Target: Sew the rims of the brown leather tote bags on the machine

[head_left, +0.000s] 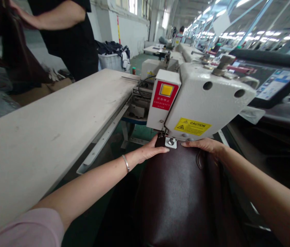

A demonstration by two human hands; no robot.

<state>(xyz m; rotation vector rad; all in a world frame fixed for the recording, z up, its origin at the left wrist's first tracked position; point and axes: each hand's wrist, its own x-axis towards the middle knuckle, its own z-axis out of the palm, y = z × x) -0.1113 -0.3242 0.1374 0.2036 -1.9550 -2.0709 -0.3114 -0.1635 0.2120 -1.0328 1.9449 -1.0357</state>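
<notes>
A dark brown leather garment [176,192] hangs down toward me from beneath the head of an industrial sewing machine [206,99]. My left hand [153,151] grips its upper left edge, thumb laid on top and the other fingers mostly hidden behind. On the right side, my right hand [205,144] holds the leather too, its thumb pointing inward while the rest of its fingers are out of sight. Between the two thumbs, a small whitish metal plate [171,142] presses on the leather under the needle area. A looped cord or strap [199,160] shows near my right hand.
A long pale tabletop [57,113] extends along the left. The emergency stop box [163,97] and a monitor [270,79] flank the machine head. At the upper left, a person in black [65,37] handles a brown garment [19,51]. A bin of dark cloth [111,60] stands behind.
</notes>
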